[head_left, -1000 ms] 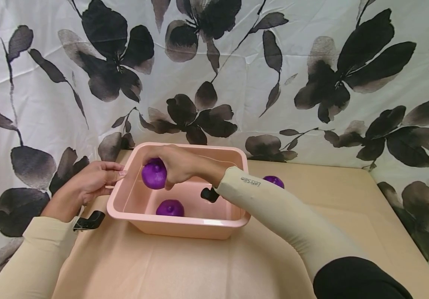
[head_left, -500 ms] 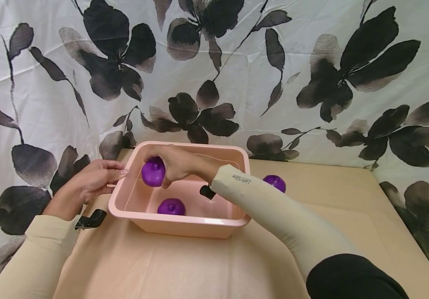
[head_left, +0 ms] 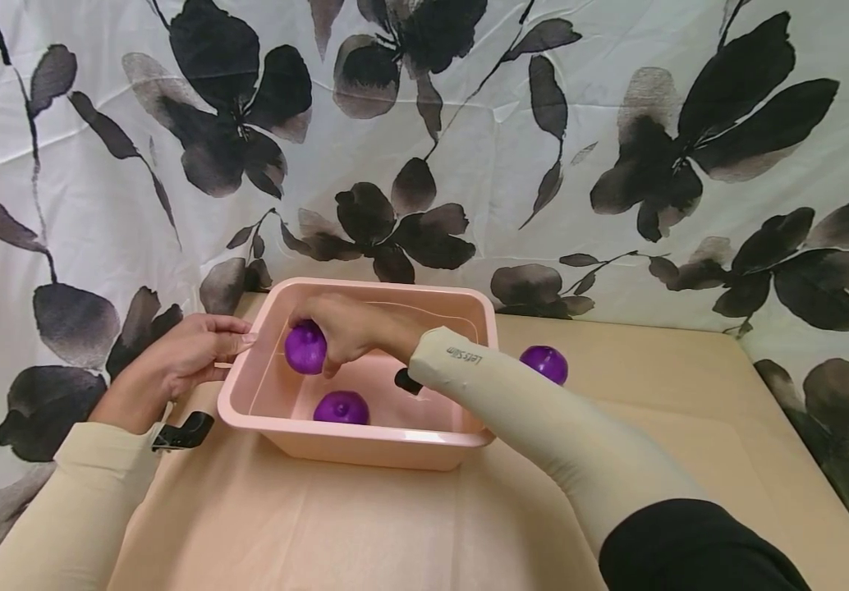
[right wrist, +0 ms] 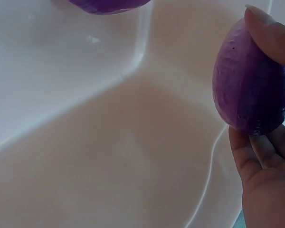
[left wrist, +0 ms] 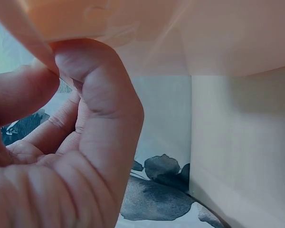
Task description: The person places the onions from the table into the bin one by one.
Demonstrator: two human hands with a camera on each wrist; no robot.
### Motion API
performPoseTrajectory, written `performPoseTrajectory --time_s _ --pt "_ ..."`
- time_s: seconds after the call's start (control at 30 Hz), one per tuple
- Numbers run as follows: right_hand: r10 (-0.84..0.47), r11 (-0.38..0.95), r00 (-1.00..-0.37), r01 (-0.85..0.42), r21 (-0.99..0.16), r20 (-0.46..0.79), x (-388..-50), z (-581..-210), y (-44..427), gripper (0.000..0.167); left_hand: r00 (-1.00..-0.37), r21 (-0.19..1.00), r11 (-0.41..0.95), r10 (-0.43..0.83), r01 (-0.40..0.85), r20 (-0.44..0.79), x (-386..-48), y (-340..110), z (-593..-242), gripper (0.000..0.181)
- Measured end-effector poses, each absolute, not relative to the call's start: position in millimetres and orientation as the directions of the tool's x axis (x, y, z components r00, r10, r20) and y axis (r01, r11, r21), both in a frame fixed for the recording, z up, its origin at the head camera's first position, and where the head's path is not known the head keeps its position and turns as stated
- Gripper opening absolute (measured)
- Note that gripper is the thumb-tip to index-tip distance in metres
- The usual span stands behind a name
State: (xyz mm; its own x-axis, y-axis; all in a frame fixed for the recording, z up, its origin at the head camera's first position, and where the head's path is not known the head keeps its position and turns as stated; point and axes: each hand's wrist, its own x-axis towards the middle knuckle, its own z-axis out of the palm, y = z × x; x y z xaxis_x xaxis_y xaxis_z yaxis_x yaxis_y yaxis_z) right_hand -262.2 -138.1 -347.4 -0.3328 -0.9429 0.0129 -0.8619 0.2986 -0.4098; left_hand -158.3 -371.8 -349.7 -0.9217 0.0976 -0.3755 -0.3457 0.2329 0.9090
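A pink plastic tub stands on the table. At its left rim my left hand pinches the edge between thumb and fingers, as the left wrist view also shows. My right hand reaches into the tub from the right and grips a purple ball, rounded and slightly uneven, near the left inner wall. In the right wrist view the thumb lies on one side of this ball and fingertips on the other. A second purple ball, with a small nub on top, lies on the tub floor near the front wall.
Another purple ball lies on the table to the right of the tub, partly behind the right forearm. The tan table covering extends in front and to the right. A white floral cloth hangs behind.
The right hand has sunk slightly lower in the tub with the purple ball in its grip. The left hand keeps its place on the rim.
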Motion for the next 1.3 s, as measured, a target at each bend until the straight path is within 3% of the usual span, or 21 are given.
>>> performPoseTrajectory --time_s 0.8,1.0,1.3 --pt "-0.945 0.326 -0.305 -0.888 -0.325 -0.115 -261.6 -368.8 -148.6 0.077 -0.919 0.903 0.249 0.095 -0.349 -0.382 -159.3 -367.0 -346.8 0.024" --pt "-0.926 0.373 -0.337 -0.888 -0.268 -0.172 -258.2 -369.1 -152.4 0.080 -0.921 0.903 0.254 0.088 -0.346 -0.378 -159.4 -365.6 -345.7 0.024" --pt "-0.896 0.443 -0.398 -0.822 -0.357 -0.196 -257.6 -336.0 -136.7 0.075 -0.920 0.901 0.257 0.091 -0.348 -0.382 -159.5 -371.6 -348.5 0.028"
